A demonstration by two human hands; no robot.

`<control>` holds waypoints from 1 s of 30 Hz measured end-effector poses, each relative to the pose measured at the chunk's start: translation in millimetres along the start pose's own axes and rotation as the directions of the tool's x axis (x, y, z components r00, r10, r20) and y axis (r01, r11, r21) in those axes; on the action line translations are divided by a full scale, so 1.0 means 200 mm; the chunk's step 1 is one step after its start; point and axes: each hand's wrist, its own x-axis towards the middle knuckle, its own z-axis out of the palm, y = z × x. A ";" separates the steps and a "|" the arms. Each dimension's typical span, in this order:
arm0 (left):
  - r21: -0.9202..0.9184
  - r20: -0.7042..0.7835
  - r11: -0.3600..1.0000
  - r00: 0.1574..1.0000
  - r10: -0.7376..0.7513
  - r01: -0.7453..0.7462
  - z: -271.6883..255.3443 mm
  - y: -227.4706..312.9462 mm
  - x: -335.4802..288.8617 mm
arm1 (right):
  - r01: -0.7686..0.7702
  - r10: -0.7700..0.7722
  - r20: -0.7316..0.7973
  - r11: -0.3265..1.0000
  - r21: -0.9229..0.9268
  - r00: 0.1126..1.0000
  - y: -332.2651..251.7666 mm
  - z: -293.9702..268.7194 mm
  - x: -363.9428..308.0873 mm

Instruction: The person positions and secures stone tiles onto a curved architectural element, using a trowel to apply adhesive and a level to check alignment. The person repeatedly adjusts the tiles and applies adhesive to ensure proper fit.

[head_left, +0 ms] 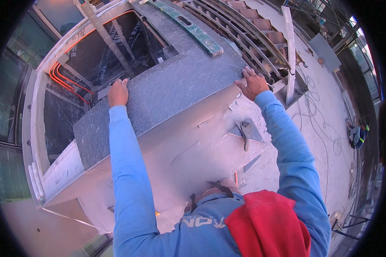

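Clock centred on the view. Grey stone slab (pixel 169 96) at 11, laid flat along the top of a box-shaped frame, angled left end toward 9, right end toward 2. Left hand (pixel 118 93) at 10, on the slab's inner edge, knuckles up, fingers bent over and gripping that edge; fingertips hidden, so no call on their exact contact. Right hand (pixel 252 83) at 2, on the slab's right end; hand open, fingers spread over the edge, nothing enclosed. Both arms in blue sleeves (pixel 131 167), reaching up from 6.

Green spirit level (pixel 185 26) at 12, flat on adjoining grey stone, well apart from both hands. Open cavity beyond the left hand, with a slanted post (pixel 109 40) across it at 11 and orange cables (pixel 66 81) looped along its side at 10. Curved metal rails (pixel 248 36) at 1, next to brown steps (pixel 266 25). Pale upright strip (pixel 290 55) at 2, just past the right hand. Dark-handled tool (pixel 245 135) at 3, lying below the slab across a triangular grey offcut (pixel 255 129); exact type unclear. Loose cables (pixel 315 107) on the floor, farther out at 3, and a co-worker (pixel 358 135) near the rim. Red cloth (pixel 268 225) at 5, over the wearer's shoulder.
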 end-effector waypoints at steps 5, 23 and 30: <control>-0.037 0.000 0.999 1.000 -0.025 0.025 -0.01 0.02 0.00 | 0.033 -0.034 -0.024 0.998 -0.060 0.999 0.01 0.00 -0.01; 0.006 -0.035 0.997 0.997 0.071 -0.070 0.11 -0.11 0.06 | 0.029 -0.099 -0.264 0.966 -0.256 0.960 0.00 0.21 0.04; 0.210 0.024 0.932 0.955 0.297 -0.295 0.16 -0.22 0.20 | -0.024 -0.104 -0.268 0.900 -0.436 0.958 0.07 0.28 0.06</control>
